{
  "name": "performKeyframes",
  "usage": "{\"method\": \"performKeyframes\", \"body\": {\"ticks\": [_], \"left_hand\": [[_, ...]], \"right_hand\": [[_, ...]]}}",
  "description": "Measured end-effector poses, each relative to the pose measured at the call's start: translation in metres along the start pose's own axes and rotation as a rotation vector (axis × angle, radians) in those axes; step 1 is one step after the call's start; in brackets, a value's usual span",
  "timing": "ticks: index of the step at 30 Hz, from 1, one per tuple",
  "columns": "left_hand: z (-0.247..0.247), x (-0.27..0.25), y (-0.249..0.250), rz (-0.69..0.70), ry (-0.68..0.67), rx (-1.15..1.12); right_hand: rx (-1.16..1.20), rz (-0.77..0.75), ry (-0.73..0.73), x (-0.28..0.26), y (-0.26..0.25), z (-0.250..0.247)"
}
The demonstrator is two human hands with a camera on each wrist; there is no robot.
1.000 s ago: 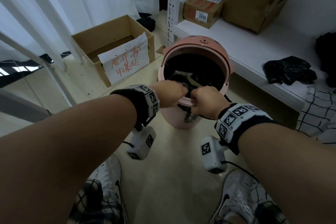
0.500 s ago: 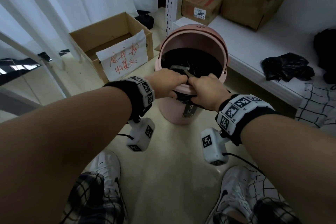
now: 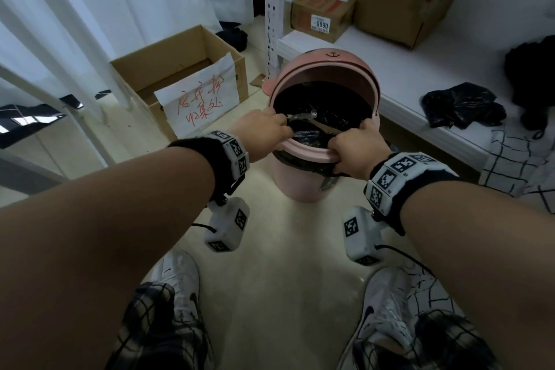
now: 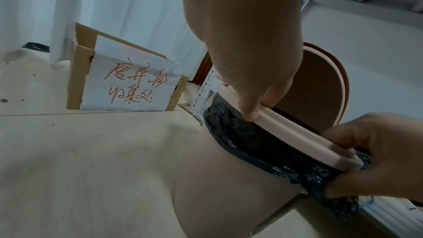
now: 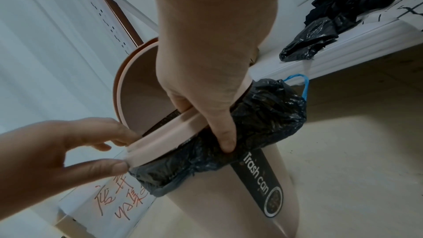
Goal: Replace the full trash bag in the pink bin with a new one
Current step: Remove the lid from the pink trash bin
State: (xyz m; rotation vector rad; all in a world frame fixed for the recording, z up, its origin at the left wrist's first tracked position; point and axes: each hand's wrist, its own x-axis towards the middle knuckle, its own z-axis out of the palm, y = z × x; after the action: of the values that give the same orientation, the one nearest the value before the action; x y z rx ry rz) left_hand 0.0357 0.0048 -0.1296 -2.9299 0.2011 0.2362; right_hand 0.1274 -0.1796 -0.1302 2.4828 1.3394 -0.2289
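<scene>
Hands, two — left hand (image 3: pixel 264 132), right hand (image 3: pixel 353 150) — grip one bin ring (image 3: pixel 306 153).

The floor (image 3: pixel 279 249) bears the bin (image 3: pixel 300 183); a cardboard box (image 3: pixel 180 69) stands left of it.

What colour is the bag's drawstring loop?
Blue; the drawstring loop shows best in the right wrist view.

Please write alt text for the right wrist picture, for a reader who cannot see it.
Two hands grip the pink plastic ring on top of a pink plastic trash bin: the right hand from above, the left hand at its near edge. A black plastic trash bag is folded over the rim beneath.
</scene>
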Motion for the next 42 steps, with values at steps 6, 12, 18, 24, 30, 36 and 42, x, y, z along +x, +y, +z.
{"method": "performKeyframes", "body": {"ticks": [6, 12, 18, 24, 30, 36, 42], "left_hand": [[-0.014, 0.023, 0.009, 0.072, -0.163, 0.238], [-0.018, 0.023, 0.007, 0.182, -0.068, 0.293], [-0.032, 0.014, -0.002, 0.173, 0.049, 0.162], [-0.051, 0.005, -0.003, 0.074, 0.057, 0.189], [-0.064, -0.006, -0.006, -0.018, 0.069, 0.036], [-0.065, -0.037, -0.018, -0.130, 0.078, -0.153], [-0.043, -0.056, -0.042, -0.384, -0.032, -0.299]], "right_hand": [[0.175, -0.068, 0.007, -0.010, 0.007, 0.002], [0.148, -0.047, 0.085, -0.019, 0.027, -0.002], [0.167, -0.017, 0.138, -0.021, 0.032, -0.017], [0.184, 0.037, 0.276, -0.023, 0.026, -0.041], [0.203, 0.072, 0.347, -0.023, 0.027, -0.056], [0.345, 0.099, 0.354, 0.000, 0.005, -0.070], [0.310, 0.038, 0.271, 0.023, -0.029, -0.071]]}}
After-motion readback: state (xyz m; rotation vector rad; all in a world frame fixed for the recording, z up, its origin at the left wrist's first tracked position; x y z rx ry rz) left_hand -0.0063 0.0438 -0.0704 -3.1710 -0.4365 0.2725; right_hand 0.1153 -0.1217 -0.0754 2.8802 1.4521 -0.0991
